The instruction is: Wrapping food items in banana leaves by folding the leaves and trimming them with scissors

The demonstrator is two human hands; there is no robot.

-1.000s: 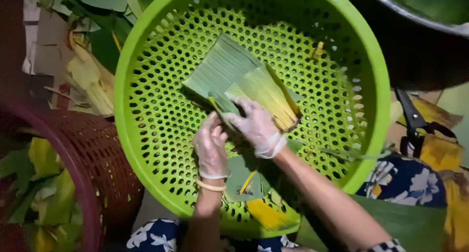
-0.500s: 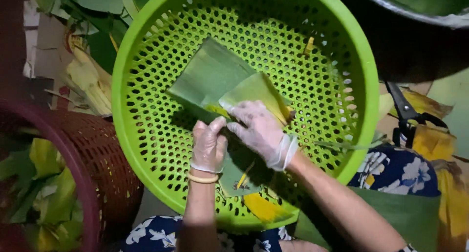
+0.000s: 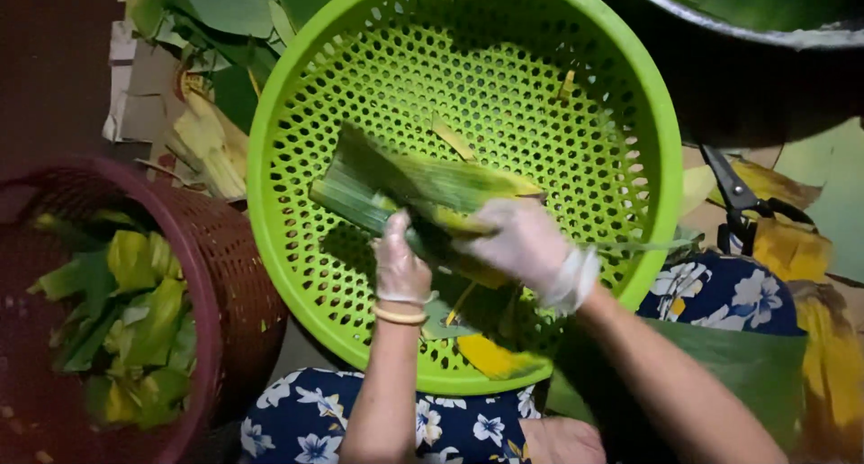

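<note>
Both my hands wear thin clear gloves and hold a folded green and yellow leaf [image 3: 396, 189] over a bright green perforated basket [image 3: 630, 95]. My left hand [image 3: 399, 266] grips the leaf's near edge from below. My right hand [image 3: 526, 243] closes over the leaf's right end, which looks rolled lengthwise. A thin green strip [image 3: 643, 245] trails from under my right hand toward the basket's right rim. Small yellow leaf scraps [image 3: 453, 138] lie on the basket's bottom.
A dark red woven basket [image 3: 229, 257] with leaf trimmings stands at the left. Loose leaves and cardboard [image 3: 193, 113] lie at the upper left. Black scissors [image 3: 738, 198] rest at the right. A large metal pot [image 3: 765, 36] sits at the upper right.
The leaf lay flat and spread in the basket; now it is folded into a narrower roll and turned more horizontal. My right hand has shifted right along it.
</note>
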